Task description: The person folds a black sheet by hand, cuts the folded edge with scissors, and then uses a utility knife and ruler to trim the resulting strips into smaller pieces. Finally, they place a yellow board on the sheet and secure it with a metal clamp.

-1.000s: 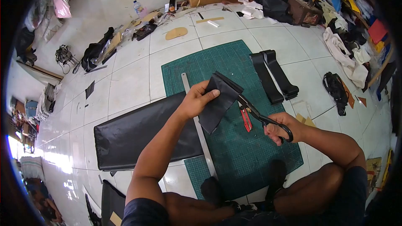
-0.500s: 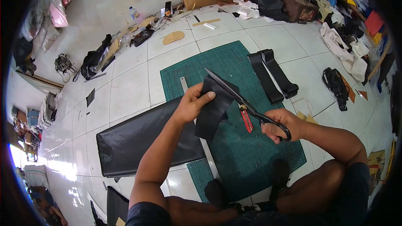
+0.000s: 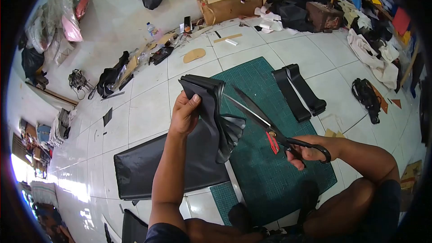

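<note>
A stack of thin black sheets [image 3: 208,108] is pinched in my left hand [image 3: 185,113], thumb on top, its lower ends fanned apart. My right hand [image 3: 306,152] grips the handles of large black scissors [image 3: 265,123]. Their blades are parted, and the tips point up and left, just right of the stack. Beneath them a red cutter [image 3: 272,143] lies on the green cutting mat [image 3: 288,184]. A long black folded piece [image 3: 157,166] rests left of the mat, and a metal ruler [image 3: 234,182] shows partly below the stack.
Folded black strips [image 3: 297,92] lie at the mat's upper right edge. On the tiled floor beyond are a tan oval piece [image 3: 194,55], a bottle [image 3: 152,29], and a cardboard box [image 3: 229,9]. A black tangled bundle [image 3: 366,100] lies at right, near heaps of cloth.
My left hand has moved left and turned the stack, so its layered edges now show. The scissors have opened and moved down and right, away from the stack. The view has shifted slightly.
</note>
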Available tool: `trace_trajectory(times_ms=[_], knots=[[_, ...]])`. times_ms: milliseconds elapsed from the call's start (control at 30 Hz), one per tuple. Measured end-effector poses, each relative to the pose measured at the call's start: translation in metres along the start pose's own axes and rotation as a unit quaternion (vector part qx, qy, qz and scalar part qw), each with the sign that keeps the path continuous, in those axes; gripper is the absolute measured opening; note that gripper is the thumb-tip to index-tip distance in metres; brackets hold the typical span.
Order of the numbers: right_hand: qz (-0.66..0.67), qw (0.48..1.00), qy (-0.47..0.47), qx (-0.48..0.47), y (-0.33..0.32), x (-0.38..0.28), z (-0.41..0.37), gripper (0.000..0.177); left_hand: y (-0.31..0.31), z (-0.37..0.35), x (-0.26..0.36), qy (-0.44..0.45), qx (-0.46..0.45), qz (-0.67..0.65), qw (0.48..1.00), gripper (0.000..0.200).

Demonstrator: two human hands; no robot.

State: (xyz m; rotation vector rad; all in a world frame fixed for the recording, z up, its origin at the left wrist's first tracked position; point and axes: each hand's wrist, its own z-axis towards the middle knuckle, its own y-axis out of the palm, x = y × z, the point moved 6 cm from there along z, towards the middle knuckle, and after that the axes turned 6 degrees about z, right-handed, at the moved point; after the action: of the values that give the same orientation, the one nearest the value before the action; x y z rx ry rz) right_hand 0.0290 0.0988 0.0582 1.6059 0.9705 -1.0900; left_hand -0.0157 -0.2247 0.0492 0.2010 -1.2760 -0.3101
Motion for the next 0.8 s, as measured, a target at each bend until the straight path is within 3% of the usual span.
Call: trace_trajectory(times_ms=[400,533,800], knots=[[-0.050,0.998,0.019,0.014,-0.010,0.009,-0.001,0.052,0.010,-0.008,-0.012,-0.033,-0.045,0.086,0.995,0.023],[-0.036,0.999,0.019,0.020,-0.011,0.008,0.001,0.053,0.024,-0.012,-0.015,-0.050,-0.074,0.172,0.981,0.023],[0.040,0.999,0.008,0.009,-0.011,0.013,0.008,0.049,0.037,-0.018,-0.023,-0.046,-0.091,0.157,0.982,0.023]])
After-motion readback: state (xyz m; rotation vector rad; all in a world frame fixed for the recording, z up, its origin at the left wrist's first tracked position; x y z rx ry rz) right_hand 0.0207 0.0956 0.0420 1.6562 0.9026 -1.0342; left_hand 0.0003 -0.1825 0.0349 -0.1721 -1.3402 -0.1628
